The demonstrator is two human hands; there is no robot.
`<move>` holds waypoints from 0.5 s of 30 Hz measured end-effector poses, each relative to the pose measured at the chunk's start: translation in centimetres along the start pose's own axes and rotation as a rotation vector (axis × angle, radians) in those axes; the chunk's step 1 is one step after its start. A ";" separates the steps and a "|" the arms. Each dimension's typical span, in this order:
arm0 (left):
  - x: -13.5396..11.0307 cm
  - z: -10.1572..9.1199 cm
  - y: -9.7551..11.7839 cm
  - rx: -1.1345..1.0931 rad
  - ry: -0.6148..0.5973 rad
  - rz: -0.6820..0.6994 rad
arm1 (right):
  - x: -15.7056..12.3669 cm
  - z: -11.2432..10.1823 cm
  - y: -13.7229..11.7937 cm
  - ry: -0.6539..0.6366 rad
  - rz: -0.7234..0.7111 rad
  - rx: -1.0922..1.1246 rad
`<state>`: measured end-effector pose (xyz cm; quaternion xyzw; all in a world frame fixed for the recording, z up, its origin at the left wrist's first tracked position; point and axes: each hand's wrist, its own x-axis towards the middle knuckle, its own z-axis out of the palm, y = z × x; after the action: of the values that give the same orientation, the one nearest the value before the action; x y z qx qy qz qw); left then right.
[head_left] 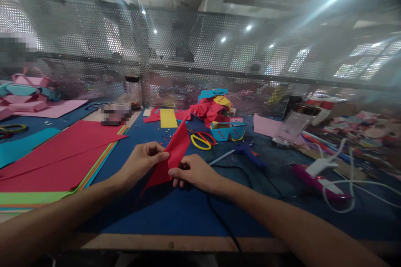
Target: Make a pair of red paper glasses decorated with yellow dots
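A folded piece of red paper (pixel 176 149) is held up over the blue table cover (pixel 175 212), between both hands. My left hand (pixel 142 162) pinches its left edge with thumb and fingers closed. My right hand (pixel 194 173) grips its lower right edge, fingers curled. The paper's pointed tip rises toward the back. Yellow-handled scissors (pixel 201 139) lie just behind the hands.
Stacked coloured paper sheets (pixel 59 154) lie at the left. A pile of finished paper pieces (pixel 216 110) sits at the back centre. A glue gun (pixel 247 150), a black cable (pixel 219 212) and white cords (pixel 341 192) lie to the right. A perforated metal screen (pixel 200 54) closes the back.
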<state>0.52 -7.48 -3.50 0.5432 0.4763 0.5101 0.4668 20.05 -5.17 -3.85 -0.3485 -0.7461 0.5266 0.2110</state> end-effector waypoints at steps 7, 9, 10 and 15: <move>-0.1 -0.1 0.1 -0.008 -0.035 -0.024 | 0.1 -0.5 -0.6 0.074 -0.045 0.049; -0.1 -0.2 0.1 -0.016 -0.056 -0.038 | 0.2 -0.9 -0.7 0.142 -0.059 0.054; -0.2 -0.2 0.1 -0.019 -0.067 -0.044 | 0.2 -1.0 -0.7 0.165 -0.062 0.053; -0.1 -0.3 0.3 -0.031 -0.097 -0.067 | 0.3 -1.4 -0.7 0.214 -0.075 0.045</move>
<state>0.20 -7.62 -3.23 0.5438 0.4629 0.4746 0.5145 20.54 -4.19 -2.70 -0.3697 -0.7198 0.4949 0.3167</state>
